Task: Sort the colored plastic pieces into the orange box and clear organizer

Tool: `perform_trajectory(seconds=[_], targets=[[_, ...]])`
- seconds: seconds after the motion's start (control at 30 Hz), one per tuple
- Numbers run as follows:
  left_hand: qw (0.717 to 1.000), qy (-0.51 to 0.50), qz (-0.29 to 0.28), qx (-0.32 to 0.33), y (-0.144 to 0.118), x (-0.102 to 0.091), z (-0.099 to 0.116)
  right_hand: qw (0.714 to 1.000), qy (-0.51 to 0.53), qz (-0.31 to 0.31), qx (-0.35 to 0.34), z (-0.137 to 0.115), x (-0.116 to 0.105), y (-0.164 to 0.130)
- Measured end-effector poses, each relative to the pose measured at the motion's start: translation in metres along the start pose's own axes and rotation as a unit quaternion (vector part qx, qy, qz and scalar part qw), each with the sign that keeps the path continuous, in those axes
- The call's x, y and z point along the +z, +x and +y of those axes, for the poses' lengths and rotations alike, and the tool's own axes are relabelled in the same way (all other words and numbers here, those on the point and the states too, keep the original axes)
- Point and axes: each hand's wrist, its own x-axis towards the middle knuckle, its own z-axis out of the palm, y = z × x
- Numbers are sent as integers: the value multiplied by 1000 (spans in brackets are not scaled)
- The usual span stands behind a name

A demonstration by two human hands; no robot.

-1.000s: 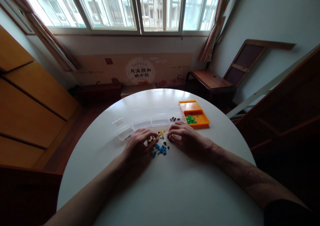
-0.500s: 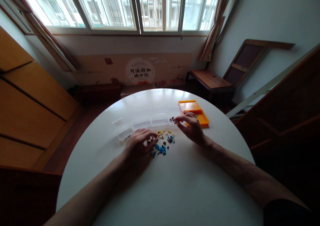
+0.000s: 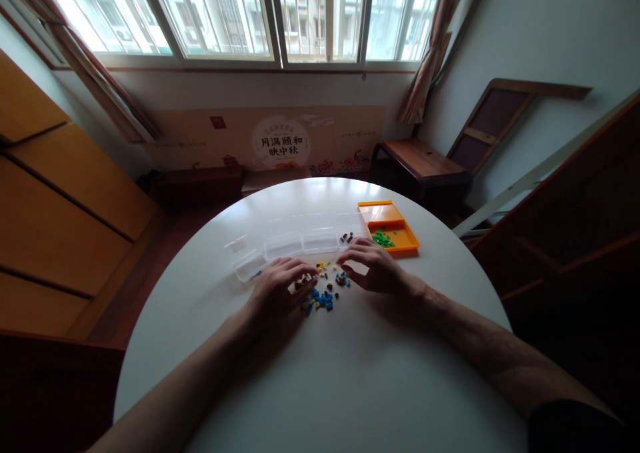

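Observation:
A small heap of tiny bricks (image 3: pixel 324 289), blue, yellow, brown and dark, lies on the round white table (image 3: pixel 340 373). My left hand (image 3: pixel 277 291) rests palm down at the heap's left side, fingertips touching the brown pieces. My right hand (image 3: pixel 374 267) hovers at the heap's right side, fingers spread, with its fingertips just above the loose pieces and nothing visibly held. Behind the heap stands a row of clear plastic boxes (image 3: pixel 300 243); the rightmost holds a few dark bricks (image 3: pixel 347 238). An orange tray (image 3: pixel 395 234) holds green bricks (image 3: pixel 382 240).
A wooden bench (image 3: pixel 420 163) and a leaning wooden frame (image 3: pixel 493 119) stand beyond the table on the right. Wooden cabinets (image 3: pixel 55 219) line the left wall. A wide window fills the far wall.
My right hand went from the heap up to the rightmost clear box half a second ago, then came back down to the heap. My left hand stayed still.

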Motion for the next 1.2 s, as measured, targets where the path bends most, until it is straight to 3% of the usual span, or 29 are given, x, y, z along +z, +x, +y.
perform_trajectory(seconds=[0.1, 0.3, 0.77, 0.9, 1.1, 1.2], targets=[[999, 9, -37, 20, 1, 2, -2, 997, -11, -64, -38, -4, -1, 1], [995, 27, -87, 47, 1, 5, 2, 993, -13, -116, -28, -5, -4, 0], [997, 26, -58, 44, 3, -1, 6, 994, 20, -96, -45, -5, 1, 3], [998, 17, -42, 44, 3, -1, 5, 997, 21, -61, -33, -1, 2, 3], [998, 26, -36, 35, 1, 2, 2, 995, -7, 65, 71, 10, 2, -1], [998, 29, -44, 18, -1, 1, 3, 988, -28, 98, 119, 17, 3, -3]])
